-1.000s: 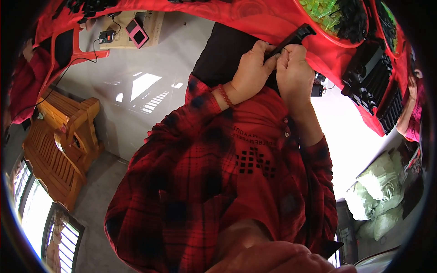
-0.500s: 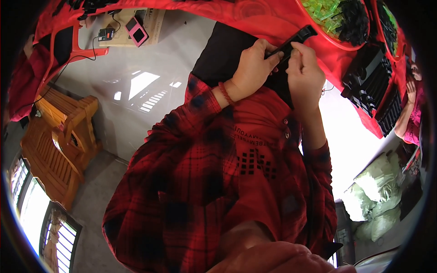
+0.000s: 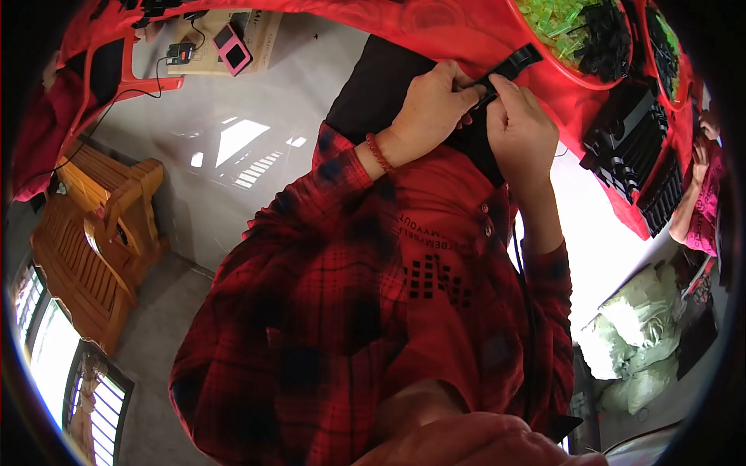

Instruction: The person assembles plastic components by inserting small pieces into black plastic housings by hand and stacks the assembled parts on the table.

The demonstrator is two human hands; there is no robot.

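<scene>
My left hand (image 3: 431,109) is closed on a long black plastic strip (image 3: 519,60), with thumb and fingers pinching its near part. The strip slants up to the right, over the edge of a red cloth (image 3: 458,35), and its far end is wider. My right hand (image 3: 522,132) is closed against the strip's near side, its fingertips pressed to it close to the left thumb. Whether a small piece sits under those fingertips is hidden. Both hands are above my dark-trousered lap.
Beyond the hands stands a red basin (image 3: 594,84) of green pieces (image 3: 553,27) and black pieces (image 3: 602,58). Black plastic parts (image 3: 628,136) lie to the right, near another person's arm (image 3: 688,198). Pale sacks (image 3: 637,326) stand right; a wooden bench (image 3: 85,248) is left.
My right hand has shifted slightly, its fingers moving from a curl beside the strip to lie against it. The left hand keeps its hold with little movement.
</scene>
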